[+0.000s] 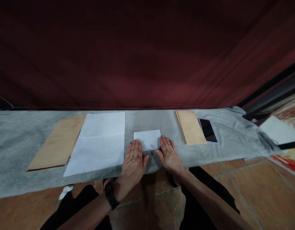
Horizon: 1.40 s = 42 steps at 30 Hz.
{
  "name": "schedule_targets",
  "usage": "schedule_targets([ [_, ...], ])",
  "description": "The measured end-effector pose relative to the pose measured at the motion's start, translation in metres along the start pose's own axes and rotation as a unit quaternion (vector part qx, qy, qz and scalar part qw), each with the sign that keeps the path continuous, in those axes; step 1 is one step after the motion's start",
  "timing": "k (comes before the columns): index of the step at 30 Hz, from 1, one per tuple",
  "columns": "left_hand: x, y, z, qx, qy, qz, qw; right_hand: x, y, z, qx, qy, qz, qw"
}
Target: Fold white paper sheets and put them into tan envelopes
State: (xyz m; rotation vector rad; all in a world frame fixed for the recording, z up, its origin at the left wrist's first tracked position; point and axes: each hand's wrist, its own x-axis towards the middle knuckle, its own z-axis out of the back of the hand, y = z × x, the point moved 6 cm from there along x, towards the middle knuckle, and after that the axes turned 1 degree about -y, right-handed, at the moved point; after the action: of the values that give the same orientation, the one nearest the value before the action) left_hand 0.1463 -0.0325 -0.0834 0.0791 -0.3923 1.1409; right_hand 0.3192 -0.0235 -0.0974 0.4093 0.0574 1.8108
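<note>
A small folded sheet of white paper (147, 138) lies flat on the grey cloth, its long side running left to right. My left hand (133, 161) rests palm down with its fingers stretched over the paper's left end. At the opposite end, the fingers of my right hand (168, 153) lie flat along the edge, the thumb angled inward. Neither hand is gripping anything. Left of my hands is a stack of larger white paper (101, 140) with a crease across its middle.
Brown envelopes (56, 143) lie partly under the large white paper at the left. Smaller brown envelopes (191, 127) are stacked at the right, beside a phone (208, 130). The grey cloth (159, 118) covers a narrow surface, with a dark red curtain (147, 64) behind it.
</note>
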Motion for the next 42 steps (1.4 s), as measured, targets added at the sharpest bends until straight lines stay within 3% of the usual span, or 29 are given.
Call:
schedule_targets([
  [5, 0.013, -0.015, 0.003, -0.011, -0.002, -0.035, 0.999, 0.012, 0.014, 0.004, 0.039, 0.018, -0.001, 0.999],
  [9, 0.021, -0.026, -0.011, -0.012, 0.015, -0.071, 0.997, 0.021, 0.033, 0.003, 0.063, 0.044, 0.02, 0.997],
  [14, 0.026, -0.025, -0.029, 0.004, 0.032, -0.074, 0.997, 0.03, 0.041, -0.003, 0.071, 0.048, 0.016, 0.996],
  [23, 0.03, -0.009, -0.035, 0.002, 0.066, -0.05, 0.997, 0.037, 0.035, -0.014, 0.027, 0.046, -0.002, 0.999],
  [36, 0.033, 0.019, -0.032, 0.01, 0.04, 0.051, 0.998, 0.036, 0.013, -0.018, -0.043, 0.022, -0.035, 0.998],
  [42, 0.032, 0.021, -0.024, 0.028, 0.048, 0.06, 0.997, 0.034, 0.004, -0.017, -0.042, 0.017, -0.048, 0.998],
])
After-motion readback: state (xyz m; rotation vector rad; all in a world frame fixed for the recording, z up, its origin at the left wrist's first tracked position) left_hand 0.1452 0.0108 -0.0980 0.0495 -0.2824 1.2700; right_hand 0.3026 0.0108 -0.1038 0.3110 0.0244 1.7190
